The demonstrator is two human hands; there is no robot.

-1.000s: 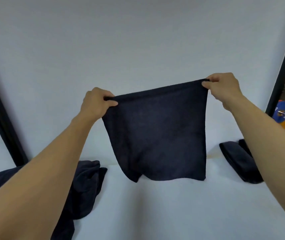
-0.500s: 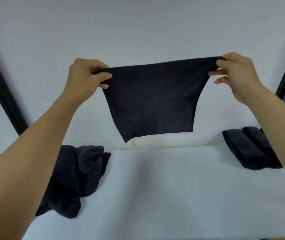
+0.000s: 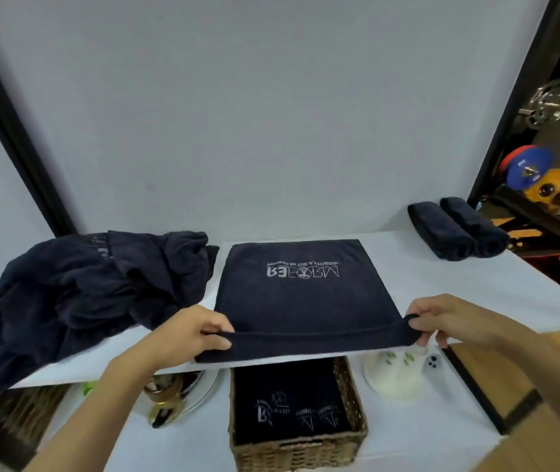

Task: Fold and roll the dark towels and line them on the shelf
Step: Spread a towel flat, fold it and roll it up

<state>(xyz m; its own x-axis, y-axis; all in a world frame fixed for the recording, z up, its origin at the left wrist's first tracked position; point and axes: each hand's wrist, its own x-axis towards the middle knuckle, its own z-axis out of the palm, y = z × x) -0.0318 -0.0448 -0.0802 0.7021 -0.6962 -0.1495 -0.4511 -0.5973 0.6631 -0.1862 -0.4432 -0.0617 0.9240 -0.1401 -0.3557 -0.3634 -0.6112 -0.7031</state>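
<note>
Bright even light, soft focus, bowed edges

A: Head view, body notes. What does the person show?

B: Two limbs only. The left hand [image 3: 191,338] is bare, and the left forearm [image 3: 108,400] is uncovered from the wrist to the lower frame edge.

A: Other side?

B: Same record. The right hand [image 3: 448,321] is bare, and the right forearm [image 3: 537,362] is uncovered as far as the frame's right edge. Whether a sleeve starts higher up cannot be told. Fingernail detail is too blurred to log.
</note>
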